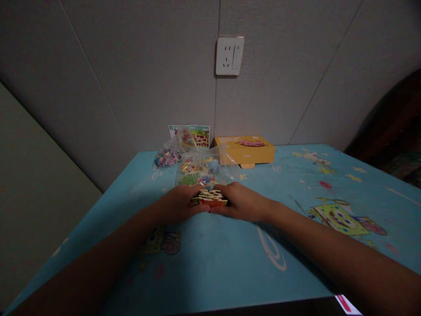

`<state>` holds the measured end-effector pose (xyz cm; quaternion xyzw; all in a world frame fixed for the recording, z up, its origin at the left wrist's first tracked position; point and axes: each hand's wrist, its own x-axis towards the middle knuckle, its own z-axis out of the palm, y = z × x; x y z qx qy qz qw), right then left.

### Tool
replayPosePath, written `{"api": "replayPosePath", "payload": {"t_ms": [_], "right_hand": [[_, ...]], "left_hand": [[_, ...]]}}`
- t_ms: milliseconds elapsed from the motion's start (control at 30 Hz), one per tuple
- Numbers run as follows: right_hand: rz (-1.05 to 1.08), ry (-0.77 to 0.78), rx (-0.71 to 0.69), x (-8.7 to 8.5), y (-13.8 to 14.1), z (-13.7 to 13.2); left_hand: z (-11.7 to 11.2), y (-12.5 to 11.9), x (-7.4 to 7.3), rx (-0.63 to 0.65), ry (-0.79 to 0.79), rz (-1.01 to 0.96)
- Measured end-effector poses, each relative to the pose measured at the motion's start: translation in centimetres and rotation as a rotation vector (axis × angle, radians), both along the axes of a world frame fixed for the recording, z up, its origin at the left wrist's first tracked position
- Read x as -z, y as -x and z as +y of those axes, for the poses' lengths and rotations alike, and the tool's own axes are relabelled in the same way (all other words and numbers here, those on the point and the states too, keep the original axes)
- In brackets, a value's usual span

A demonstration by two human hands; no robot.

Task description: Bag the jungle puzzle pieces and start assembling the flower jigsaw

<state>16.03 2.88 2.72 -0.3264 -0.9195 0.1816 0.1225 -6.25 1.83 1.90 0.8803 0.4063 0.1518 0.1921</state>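
Note:
Between my two hands is a stack of jigsaw puzzle pieces [212, 198], with pale edges and some red and green showing. My left hand [180, 203] wraps round its left end, and my right hand [241, 202] grips the right end. Both thumbs lie along the near side, close together. Just beyond the hands, a clear plastic bag [210, 169] with colourful pieces rests on the blue tabletop [223, 263]. The undersides of the hands and most of the stack's ends are hidden.
Behind, a second clear bag of small pieces [169, 157] lies to the left. A picture sheet [200, 135] leans on the wall, beside a yellow puzzle box [250, 151]. A wall socket [229, 56] is above. A bright pink-and-white object [345, 303] shows below the table's front edge.

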Motion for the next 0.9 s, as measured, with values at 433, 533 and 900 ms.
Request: {"api": "replayPosePath", "payload": {"t_ms": [433, 533, 900], "right_hand": [[-0.041, 0.007, 0.059, -0.1, 0.2, 0.0], [-0.039, 0.018, 0.038, 0.1, 0.3, 0.0], [0.063, 0.043, 0.052, 0.0, 0.4, -0.1]], "left_hand": [[-0.2, -0.3, -0.1, -0.009, 0.007, 0.099], [-0.3, -0.4, -0.2, -0.030, 0.026, 0.112], [0.1, 0.2, -0.3, -0.009, 0.006, -0.112]]}}
